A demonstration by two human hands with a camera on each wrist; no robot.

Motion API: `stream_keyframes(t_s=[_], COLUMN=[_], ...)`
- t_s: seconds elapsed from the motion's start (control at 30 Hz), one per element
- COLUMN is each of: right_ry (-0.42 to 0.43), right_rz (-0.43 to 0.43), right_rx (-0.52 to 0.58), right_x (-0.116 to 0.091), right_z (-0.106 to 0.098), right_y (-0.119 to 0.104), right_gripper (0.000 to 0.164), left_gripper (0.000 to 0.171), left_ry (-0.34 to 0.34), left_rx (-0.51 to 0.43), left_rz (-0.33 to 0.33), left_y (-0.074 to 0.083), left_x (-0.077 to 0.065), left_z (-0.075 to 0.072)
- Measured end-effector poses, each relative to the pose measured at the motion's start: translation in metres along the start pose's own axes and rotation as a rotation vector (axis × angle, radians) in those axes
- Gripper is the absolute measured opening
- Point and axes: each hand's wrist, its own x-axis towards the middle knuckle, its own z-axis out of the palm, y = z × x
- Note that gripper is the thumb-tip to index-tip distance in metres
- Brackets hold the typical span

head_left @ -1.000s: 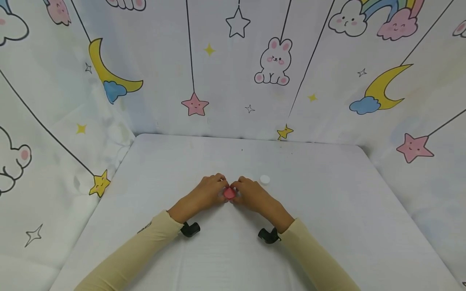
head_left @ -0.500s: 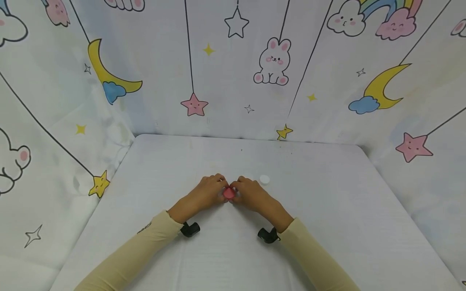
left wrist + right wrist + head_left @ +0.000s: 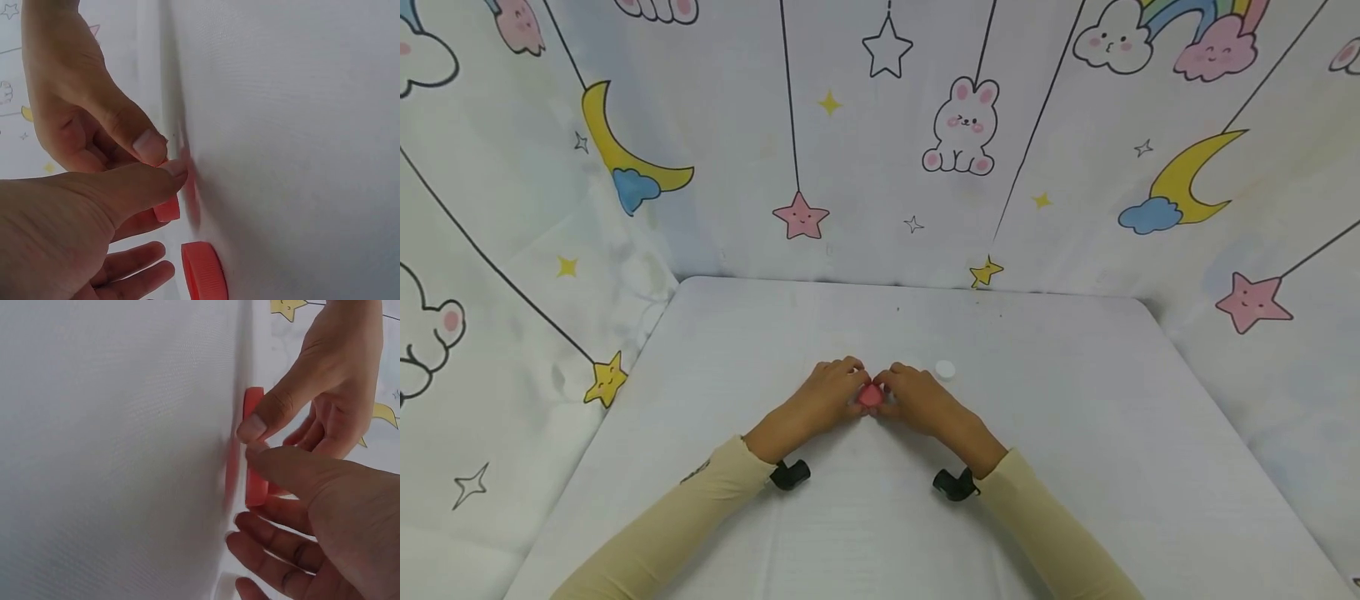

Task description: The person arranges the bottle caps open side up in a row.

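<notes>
Both hands meet over the white table. The left hand (image 3: pixel 829 395) and right hand (image 3: pixel 916 402) pinch a small red cap (image 3: pixel 871 395) between them, thumbs on the near side and fingers behind. In the left wrist view the smooth rim of this red cap (image 3: pixel 167 210) shows below the thumbs. A second red cap, a ribbed bottle cap (image 3: pixel 206 272), stands near the left fingers; the left hand hides it in the head view. In the right wrist view the held red cap (image 3: pixel 256 481) shows under the right thumb. Whether it touches the table I cannot tell.
A round white cap (image 3: pixel 945 369) lies on the table just beyond the right hand. The white table (image 3: pixel 1075 417) is bordered by a printed cloth (image 3: pixel 737 150) at its back and sides. A small black camera (image 3: pixel 790 474) sits at each wrist.
Both hands stay almost still. The red cap between the fingers has shifted very slightly away from the person.
</notes>
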Motion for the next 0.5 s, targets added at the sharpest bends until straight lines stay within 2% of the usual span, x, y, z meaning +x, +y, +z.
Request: stream_keyframes(t_s=[0.3, 0.5], right_ry=[0.060, 0.071], right_rz=[-0.020, -0.010], right_rx=[0.096, 0.108], right_x=[-0.002, -0.001], right_z=[-0.008, -0.009], right_y=[0.002, 0.005], right_gripper=[0.036, 0.033], left_gripper=[0.032, 0.032], left_ry=[0.108, 0.160], left_rx=[0.076, 0.120], left_rz=[0.043, 0.083], left_y=[0.000, 0.000], left_x=[-0.002, -0.002], left_z=[-0.010, -0.013])
